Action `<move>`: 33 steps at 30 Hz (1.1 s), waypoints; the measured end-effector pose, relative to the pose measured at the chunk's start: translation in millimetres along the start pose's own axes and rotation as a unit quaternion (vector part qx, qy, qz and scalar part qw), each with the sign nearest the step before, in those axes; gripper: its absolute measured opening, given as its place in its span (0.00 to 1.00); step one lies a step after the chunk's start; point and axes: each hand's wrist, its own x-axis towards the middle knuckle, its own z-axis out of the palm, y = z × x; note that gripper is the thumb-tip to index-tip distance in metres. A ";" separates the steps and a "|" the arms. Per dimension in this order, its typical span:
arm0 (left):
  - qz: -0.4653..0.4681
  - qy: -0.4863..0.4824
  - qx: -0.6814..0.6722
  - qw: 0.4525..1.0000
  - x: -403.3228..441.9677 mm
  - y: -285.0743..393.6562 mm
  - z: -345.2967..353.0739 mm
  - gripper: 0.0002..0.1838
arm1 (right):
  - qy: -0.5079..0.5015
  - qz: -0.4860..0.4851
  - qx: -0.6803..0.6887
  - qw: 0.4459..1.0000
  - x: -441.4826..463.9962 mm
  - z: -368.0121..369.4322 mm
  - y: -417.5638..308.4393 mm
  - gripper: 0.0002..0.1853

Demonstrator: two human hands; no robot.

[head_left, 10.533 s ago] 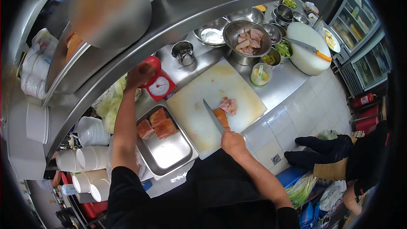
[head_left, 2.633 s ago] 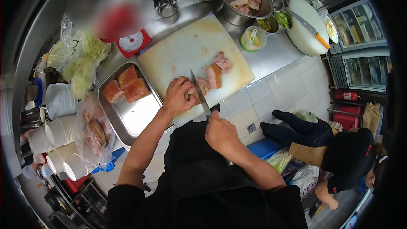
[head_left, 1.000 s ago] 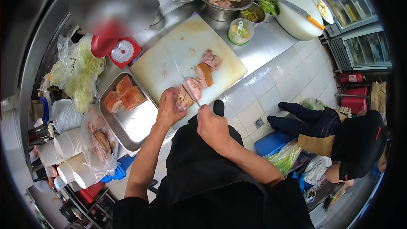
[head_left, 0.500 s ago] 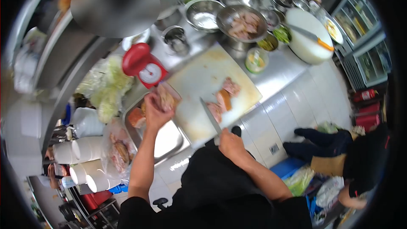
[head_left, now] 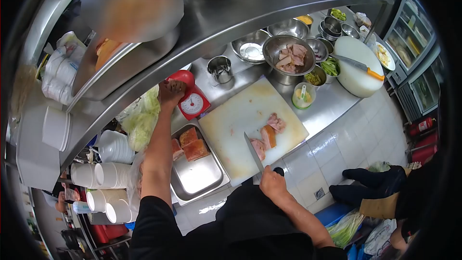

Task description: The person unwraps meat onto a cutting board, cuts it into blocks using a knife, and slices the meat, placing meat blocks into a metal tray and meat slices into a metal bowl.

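My right hand [head_left: 273,184] is closed around the handle of a kitchen knife [head_left: 252,150]. Its blade rests by cut pieces of cooked pork [head_left: 269,136] on the white cutting board [head_left: 231,110]. Up at the left, my left hand [head_left: 172,91] is over the edge of the red pan of a kitchen scale [head_left: 193,104], partly in shadow. Its fingers look curled, and whatever they hold is hidden. Below that forearm, a metal tray [head_left: 195,178] holds several chunks of browned pork [head_left: 195,149].
A steel bowl of sliced meat [head_left: 290,58] stands behind the board, among smaller bowls. A second knife with an orange handle [head_left: 375,74] lies on a round white block [head_left: 356,84]. A steel shelf [head_left: 231,7] overhangs the counter. Another person's sleeve [head_left: 418,188] is at right.
My left hand has moved from above the tray up to the scale pan; the pale meat it held is out of sight. My right hand keeps the knife at the cut pork. The view has shifted.
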 end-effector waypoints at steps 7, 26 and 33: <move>0.030 -0.010 -0.014 0.999 14.3 -22.3 18.1 0.50 | 0.010 -0.010 -0.013 1.000 0.9 3.5 -0.1 0.08; 0.135 -0.069 -0.021 0.988 25.9 -50.3 21.3 0.44 | -0.004 -0.014 -0.023 1.000 4.3 5.7 0.6 0.10; -0.176 -0.133 -0.685 0.694 -117.2 -45.2 -67.4 0.25 | -0.037 0.015 -0.009 0.999 7.6 -0.1 3.0 0.12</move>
